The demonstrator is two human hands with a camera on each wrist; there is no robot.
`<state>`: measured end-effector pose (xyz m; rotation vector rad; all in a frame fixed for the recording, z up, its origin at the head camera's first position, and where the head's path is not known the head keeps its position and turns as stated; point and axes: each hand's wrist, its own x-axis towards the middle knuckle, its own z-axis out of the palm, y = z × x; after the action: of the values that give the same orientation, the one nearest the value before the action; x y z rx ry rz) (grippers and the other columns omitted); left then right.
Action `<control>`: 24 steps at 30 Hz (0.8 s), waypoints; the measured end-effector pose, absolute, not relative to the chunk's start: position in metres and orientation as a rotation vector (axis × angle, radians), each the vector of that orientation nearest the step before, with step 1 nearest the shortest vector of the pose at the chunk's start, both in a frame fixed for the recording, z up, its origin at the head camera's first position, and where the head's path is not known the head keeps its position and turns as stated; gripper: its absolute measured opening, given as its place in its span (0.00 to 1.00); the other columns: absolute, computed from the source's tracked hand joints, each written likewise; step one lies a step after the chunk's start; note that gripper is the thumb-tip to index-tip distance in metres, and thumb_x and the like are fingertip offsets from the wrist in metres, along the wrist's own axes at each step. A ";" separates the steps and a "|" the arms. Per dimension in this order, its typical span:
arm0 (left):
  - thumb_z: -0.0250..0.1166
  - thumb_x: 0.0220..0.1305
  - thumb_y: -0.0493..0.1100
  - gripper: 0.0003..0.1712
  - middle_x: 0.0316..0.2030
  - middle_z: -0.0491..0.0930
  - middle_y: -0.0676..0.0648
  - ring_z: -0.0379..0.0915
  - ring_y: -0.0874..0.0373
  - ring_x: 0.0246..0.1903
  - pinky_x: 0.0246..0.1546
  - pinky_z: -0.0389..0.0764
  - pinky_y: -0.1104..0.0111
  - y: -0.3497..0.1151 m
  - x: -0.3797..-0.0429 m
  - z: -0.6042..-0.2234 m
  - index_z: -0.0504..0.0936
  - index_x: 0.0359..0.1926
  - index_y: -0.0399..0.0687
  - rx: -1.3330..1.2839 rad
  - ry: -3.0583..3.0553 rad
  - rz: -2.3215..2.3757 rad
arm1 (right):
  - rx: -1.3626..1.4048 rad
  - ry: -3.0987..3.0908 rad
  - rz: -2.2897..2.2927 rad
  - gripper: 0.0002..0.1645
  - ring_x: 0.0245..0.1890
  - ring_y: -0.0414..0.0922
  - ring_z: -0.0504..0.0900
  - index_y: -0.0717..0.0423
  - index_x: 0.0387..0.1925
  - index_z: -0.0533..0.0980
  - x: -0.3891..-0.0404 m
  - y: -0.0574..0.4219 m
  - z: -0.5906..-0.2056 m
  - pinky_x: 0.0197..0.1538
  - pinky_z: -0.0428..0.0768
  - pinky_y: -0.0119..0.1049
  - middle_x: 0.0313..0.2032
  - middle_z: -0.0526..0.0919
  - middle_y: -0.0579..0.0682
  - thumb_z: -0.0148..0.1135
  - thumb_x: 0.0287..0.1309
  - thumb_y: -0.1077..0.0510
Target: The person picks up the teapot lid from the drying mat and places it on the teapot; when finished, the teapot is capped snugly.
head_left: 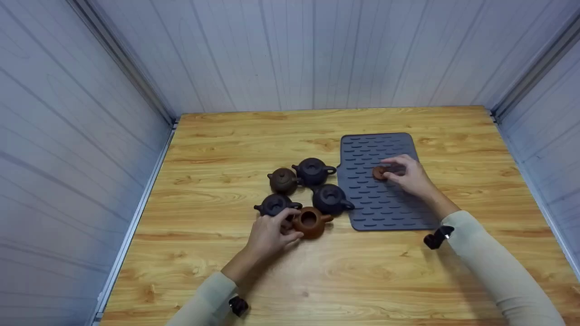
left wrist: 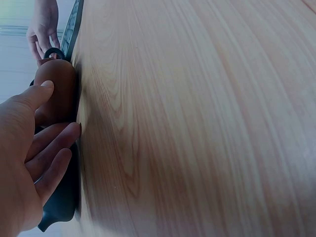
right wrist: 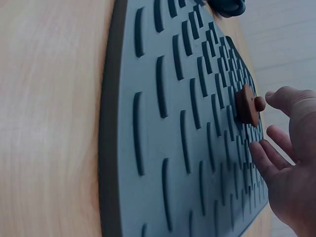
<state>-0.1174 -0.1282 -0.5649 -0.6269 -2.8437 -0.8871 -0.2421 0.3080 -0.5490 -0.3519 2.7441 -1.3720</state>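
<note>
In the head view a reddish-brown teapot [head_left: 309, 230] stands lidless, its round mouth showing. My left hand [head_left: 269, 233] holds it from the spout side, thumb along the near side and index finger at the far side; the other fingers [left wrist: 51, 157] are loosely extended. A small reddish-brown lid [head_left: 379, 173] with a knob lies on the dark grey ridged mat [head_left: 393, 215]. Around this lid, my right hand [head_left: 411, 175] has its thumb and fingers spread. The right wrist view shows a small gap between the thumb and the lid's knob [right wrist: 259, 103].
Several dark teapots cluster beside the reddish one: a brown one [head_left: 282, 182], a black one at the back [head_left: 312, 171], another near the mat [head_left: 331, 200] and one by the left hand [head_left: 273, 204]. They stand on a wooden table [head_left: 217, 149] with pale panel walls [head_left: 290, 54] around it.
</note>
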 end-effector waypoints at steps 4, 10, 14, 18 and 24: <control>0.87 0.63 0.53 0.30 0.32 0.96 0.50 0.93 0.56 0.31 0.39 0.90 0.52 -0.128 -0.117 -0.566 0.88 0.64 0.59 -0.631 -2.833 -0.903 | -0.345 2.751 -1.368 0.24 0.64 0.69 0.85 0.63 0.70 0.83 -0.248 0.307 -0.555 0.55 0.77 0.15 0.64 0.79 0.69 0.71 0.77 0.62; 0.86 0.63 0.54 0.30 0.31 0.95 0.51 0.91 0.58 0.29 0.36 0.89 0.56 -0.128 -0.119 -0.565 0.88 0.64 0.60 -0.623 -2.853 -0.889 | -0.347 2.769 -1.314 0.24 0.59 0.64 0.86 0.61 0.70 0.84 -0.253 0.308 -0.558 0.49 0.75 0.16 0.63 0.81 0.68 0.72 0.77 0.60; 0.86 0.63 0.55 0.30 0.30 0.95 0.50 0.90 0.58 0.28 0.35 0.88 0.58 -0.128 -0.120 -0.565 0.88 0.64 0.60 -0.625 -2.853 -0.886 | -0.352 2.777 -1.290 0.21 0.53 0.50 0.85 0.61 0.67 0.86 -0.254 0.308 -0.560 0.50 0.75 0.18 0.60 0.84 0.66 0.72 0.77 0.62; 0.86 0.63 0.55 0.30 0.31 0.95 0.50 0.91 0.58 0.30 0.37 0.89 0.57 -0.129 -0.120 -0.565 0.88 0.64 0.60 -0.623 -2.857 -0.896 | -0.346 2.784 -1.280 0.18 0.48 0.34 0.80 0.61 0.63 0.88 -0.255 0.307 -0.560 0.50 0.76 0.17 0.58 0.87 0.65 0.72 0.76 0.62; 0.86 0.63 0.54 0.30 0.32 0.95 0.49 0.92 0.57 0.31 0.39 0.89 0.56 -0.129 -0.120 -0.565 0.88 0.64 0.60 -0.625 -2.857 -0.917 | -0.346 2.775 -1.290 0.17 0.47 0.32 0.79 0.62 0.61 0.89 -0.256 0.306 -0.560 0.50 0.76 0.17 0.57 0.87 0.65 0.72 0.76 0.61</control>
<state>-0.1197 -0.1285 -0.5650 -0.6246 -2.8569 -0.9166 -0.2559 0.3060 -0.5599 -0.3456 2.7746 -1.2901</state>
